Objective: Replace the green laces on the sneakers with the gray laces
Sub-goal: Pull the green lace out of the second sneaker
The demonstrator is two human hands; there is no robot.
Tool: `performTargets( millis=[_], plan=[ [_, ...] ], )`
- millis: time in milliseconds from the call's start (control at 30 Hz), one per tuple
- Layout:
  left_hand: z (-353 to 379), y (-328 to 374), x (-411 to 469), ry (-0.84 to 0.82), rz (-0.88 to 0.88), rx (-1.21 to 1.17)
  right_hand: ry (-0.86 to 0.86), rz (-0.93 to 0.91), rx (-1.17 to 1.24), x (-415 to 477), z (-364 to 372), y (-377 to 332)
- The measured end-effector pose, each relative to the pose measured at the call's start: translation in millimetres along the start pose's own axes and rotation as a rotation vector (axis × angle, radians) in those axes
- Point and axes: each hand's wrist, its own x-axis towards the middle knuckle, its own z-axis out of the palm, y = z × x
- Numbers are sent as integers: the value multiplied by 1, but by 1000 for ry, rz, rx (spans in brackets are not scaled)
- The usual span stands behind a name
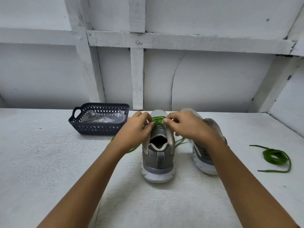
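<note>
Two grey sneakers stand on the white table with their heels toward me. The left sneaker (158,160) still carries a green lace (158,120) across its upper eyelets. My left hand (136,129) and my right hand (185,125) are both over its tongue, each pinching the green lace. Loose ends of that lace trail on the table at either side of the shoe. The right sneaker (204,155) stands partly hidden behind my right forearm, and no lace shows on it. A second green lace (276,157) lies coiled at the right.
A dark blue plastic basket (98,127) stands at the back left with a clear plastic packet (102,118) inside; its contents are hard to make out. A white panelled wall rises right behind the table.
</note>
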Motion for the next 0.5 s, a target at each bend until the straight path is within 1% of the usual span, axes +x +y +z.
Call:
performTargets(
  millis=[33,100,200,233,267,367,500],
  plan=[
    [3,1,-5,0,-13,-24,-15,0,23,-3,1,0],
    [9,0,-9,-52,-62,-26,-27,21,99,-3,5,1],
    [12,-2,-7,-166,-155,-59,52,107,223,6,7,4],
    [13,-2,-6,-190,-184,-75,67,138,225,11,8,6],
    [15,-3,-5,-203,-213,-92,45,171,202,16,9,7],
    [17,-5,-3,-223,-278,-113,-115,244,189,29,7,8],
    [18,-4,-1,-234,-266,-76,-197,231,230,37,0,5]
  ],
)
